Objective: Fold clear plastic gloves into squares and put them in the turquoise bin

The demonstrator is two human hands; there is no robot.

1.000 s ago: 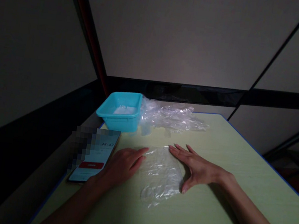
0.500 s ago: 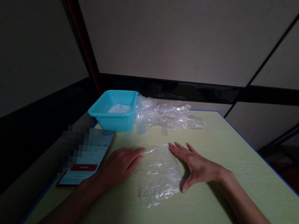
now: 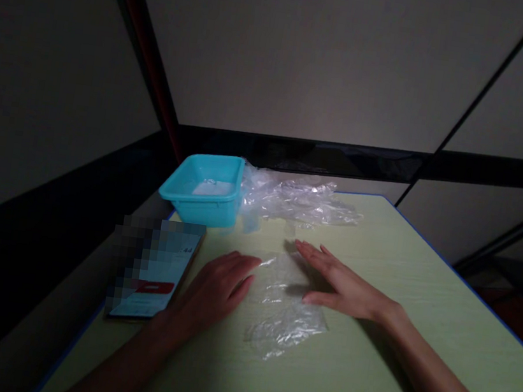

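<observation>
A thin clear plastic bag (image 3: 285,328) lies spread on the pale green table (image 3: 364,364), creased most at its near end. At its left edge rests my left hand (image 3: 218,283), thumb apart from the fingers and fingertips by the bag's far left corner. My right hand (image 3: 343,287) hovers just over the bag's right side, fingers stretched out, thumb apart, a shadow beneath it. Neither hand holds anything.
A turquoise basket (image 3: 206,208) with something whitish inside stands at the back left. Crumpled clear plastic (image 3: 300,198) lies beside it along the back. A tablet-like device (image 3: 158,279), partly blurred out, lies left of my left hand. A wall rises behind the table.
My right hand has lifted off the bag's right edge, its thumb moving up and inward over the bag. My left hand has stayed almost in place. The view has shifted slightly.
</observation>
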